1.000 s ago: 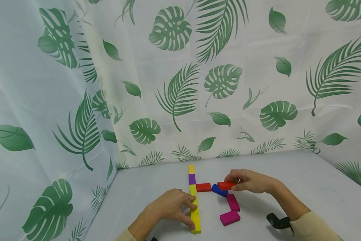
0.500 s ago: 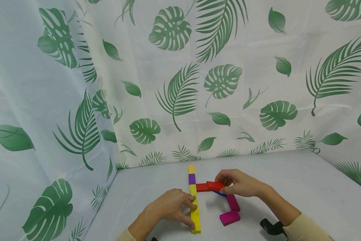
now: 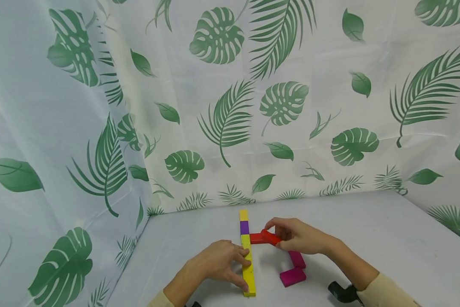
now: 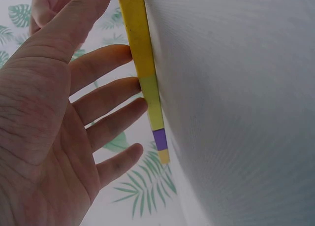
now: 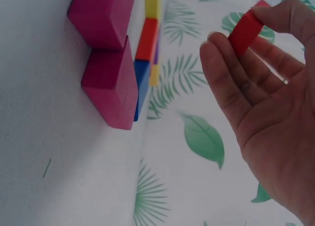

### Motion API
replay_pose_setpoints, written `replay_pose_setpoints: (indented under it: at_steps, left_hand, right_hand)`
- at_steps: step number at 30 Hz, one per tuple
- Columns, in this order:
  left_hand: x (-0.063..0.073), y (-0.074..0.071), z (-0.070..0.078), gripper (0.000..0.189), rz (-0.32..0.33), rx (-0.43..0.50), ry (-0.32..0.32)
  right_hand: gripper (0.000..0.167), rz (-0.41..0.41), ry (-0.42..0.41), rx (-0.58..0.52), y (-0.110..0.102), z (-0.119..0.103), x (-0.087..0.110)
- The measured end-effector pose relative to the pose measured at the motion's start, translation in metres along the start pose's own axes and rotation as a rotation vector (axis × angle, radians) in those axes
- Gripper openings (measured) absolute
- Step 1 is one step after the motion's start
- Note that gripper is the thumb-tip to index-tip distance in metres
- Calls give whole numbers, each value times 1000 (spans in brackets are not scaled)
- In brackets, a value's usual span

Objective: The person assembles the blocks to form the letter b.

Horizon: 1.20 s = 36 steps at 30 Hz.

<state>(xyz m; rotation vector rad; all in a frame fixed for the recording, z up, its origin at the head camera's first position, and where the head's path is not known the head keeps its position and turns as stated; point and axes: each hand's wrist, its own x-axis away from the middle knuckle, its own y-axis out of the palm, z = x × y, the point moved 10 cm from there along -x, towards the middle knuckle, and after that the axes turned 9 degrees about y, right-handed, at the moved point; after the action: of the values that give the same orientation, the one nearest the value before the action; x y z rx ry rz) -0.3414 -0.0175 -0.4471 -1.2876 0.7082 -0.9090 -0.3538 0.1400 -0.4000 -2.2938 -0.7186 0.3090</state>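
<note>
My right hand [image 3: 303,235] pinches a red block [image 5: 246,31] between thumb and fingertips, raised off the table. In the head view it partly overlaps a second red block [image 3: 255,238] lying below. That one juts right from a straight row of yellow blocks [image 3: 249,280], with a purple block [image 3: 244,227] and a pale yellow block [image 3: 243,215] at the far end. Fingertips of my left hand [image 3: 220,261] touch the row's left side, fingers spread. A blue block [image 5: 141,88] shows in the right wrist view; my right hand hides it in the head view.
Two magenta blocks [image 3: 297,259] [image 3: 292,277] lie at an angle to each other, right of the yellow row. White cloth with green leaves [image 3: 230,119] hangs behind and at the sides of the pale table [image 3: 368,230]. A black wrist device [image 3: 343,292] sits by the right sleeve.
My right hand has moved left with the red block, from over the blue block to over the lying red block's right end, tilting it. The left hand has stayed still.
</note>
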Motion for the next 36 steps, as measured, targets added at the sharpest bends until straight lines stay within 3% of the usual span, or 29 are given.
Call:
replay_pose_setpoints:
  at_steps: [4, 11, 25, 36]
  left_hand:
    - [0, -1, 1, 65, 7, -7, 10]
    - [2, -4, 3, 67, 22, -11, 29]
    - [0, -1, 1, 65, 6, 10, 6]
    - [0, -1, 1, 65, 5, 16, 5]
  right_hand:
    - [59, -33, 24, 2, 7, 2, -1]
    - [50, -62, 52, -29, 15, 2, -3]
    - [56, -153, -14, -4, 34, -4, -3]
    - [55, -193, 35, 55, 48, -1, -3]
